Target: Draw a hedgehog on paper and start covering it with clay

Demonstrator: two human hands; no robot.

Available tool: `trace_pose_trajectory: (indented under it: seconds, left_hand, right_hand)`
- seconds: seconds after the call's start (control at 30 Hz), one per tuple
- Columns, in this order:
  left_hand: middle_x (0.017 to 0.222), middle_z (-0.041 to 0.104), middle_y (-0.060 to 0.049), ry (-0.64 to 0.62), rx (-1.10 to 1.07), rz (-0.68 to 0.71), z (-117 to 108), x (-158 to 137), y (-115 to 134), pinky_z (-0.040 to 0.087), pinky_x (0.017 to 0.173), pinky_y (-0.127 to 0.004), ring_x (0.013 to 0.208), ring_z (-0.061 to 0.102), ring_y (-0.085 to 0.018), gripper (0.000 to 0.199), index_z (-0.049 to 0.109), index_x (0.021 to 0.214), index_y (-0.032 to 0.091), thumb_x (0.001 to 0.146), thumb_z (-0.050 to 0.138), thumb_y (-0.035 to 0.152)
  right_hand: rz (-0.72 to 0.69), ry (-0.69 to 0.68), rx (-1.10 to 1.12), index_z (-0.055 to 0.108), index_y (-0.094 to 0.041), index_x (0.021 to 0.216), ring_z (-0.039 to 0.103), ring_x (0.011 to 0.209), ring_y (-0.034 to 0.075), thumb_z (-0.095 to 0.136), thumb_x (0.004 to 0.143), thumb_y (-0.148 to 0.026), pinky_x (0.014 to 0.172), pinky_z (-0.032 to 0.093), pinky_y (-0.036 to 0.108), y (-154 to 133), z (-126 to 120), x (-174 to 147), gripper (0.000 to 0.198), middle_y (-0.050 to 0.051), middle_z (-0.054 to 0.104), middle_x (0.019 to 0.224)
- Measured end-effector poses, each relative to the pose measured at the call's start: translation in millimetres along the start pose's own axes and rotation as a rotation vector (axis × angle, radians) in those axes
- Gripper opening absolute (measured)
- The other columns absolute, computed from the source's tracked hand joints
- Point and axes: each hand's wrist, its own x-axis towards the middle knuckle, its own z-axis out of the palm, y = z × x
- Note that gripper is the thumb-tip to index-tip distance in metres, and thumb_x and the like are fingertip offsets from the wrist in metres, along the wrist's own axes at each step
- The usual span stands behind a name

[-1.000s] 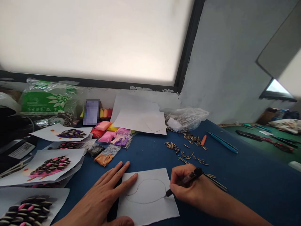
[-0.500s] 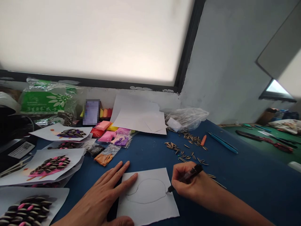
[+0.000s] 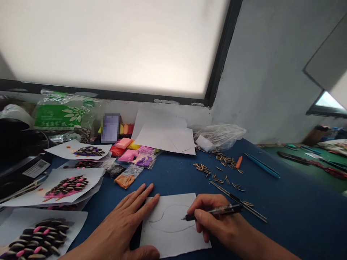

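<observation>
A sheet of white paper lies on the blue table in front of me, with a rounded outline drawn on it in thin dark line. My left hand rests flat with fingers spread over the sheet's left edge. In my right hand I grip a black pen, its tip pointing left over the inside of the outline. Whether the tip touches the paper I cannot tell. The right part of the outline is hidden behind the right hand.
Sheets with sunflower-seed pictures lie at the left. Bags of coloured clay, spare white paper and a clear plastic bag stand at the back. Loose seeds, a blue pen-like tool and thin rods lie at the right.
My right hand has moved the pen tip left, from the outline's right edge to inside it. The pen now lies flatter. My left hand stays flat on the paper.
</observation>
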Motion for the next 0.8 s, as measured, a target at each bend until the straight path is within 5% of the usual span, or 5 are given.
trace_pose_trajectory:
  seconds: [0.2, 0.47, 0.8]
  left_hand:
    - [0.16, 0.017, -0.006, 0.011, 0.018, -0.004, 3, 0, -3, 0.028, 0.112, -0.061, 0.145, 0.018, -0.041, 0.088, 0.029, 0.152, 0.036, 0.08, 0.067, 0.069]
    - [0.159, 0.016, -0.005, 0.03, 0.017, 0.036, 2, -1, -2, 0.026, 0.114, -0.059, 0.145, 0.018, -0.039, 0.087, 0.026, 0.153, 0.032, 0.084, 0.061, 0.072]
    - [0.158, 0.022, 0.0, -0.027, 0.011, 0.066, -4, 3, 4, 0.021, 0.116, -0.058, 0.145, 0.021, -0.038, 0.08, 0.03, 0.151, 0.037, 0.086, 0.058, 0.072]
  right_hand:
    - [-0.022, 0.053, -0.106, 0.058, -0.017, 0.079, 0.043, 0.055, 0.01, 0.059, 0.086, -0.033, 0.05, 0.035, 0.02, 0, 18, 0, 0.017, -0.004, 0.047, 0.063]
    - [-0.107, 0.053, -0.136, 0.054, -0.019, 0.08, 0.048, 0.053, 0.011, 0.055, 0.086, -0.032, 0.051, 0.039, 0.022, 1, 30, 9, 0.015, -0.003, 0.051, 0.063]
    - [-0.256, 0.093, -0.185, 0.047, -0.02, 0.068, 0.038, 0.051, 0.01, 0.054, 0.087, -0.034, 0.048, 0.03, 0.023, 17, 35, 9, 0.025, -0.004, 0.044, 0.058]
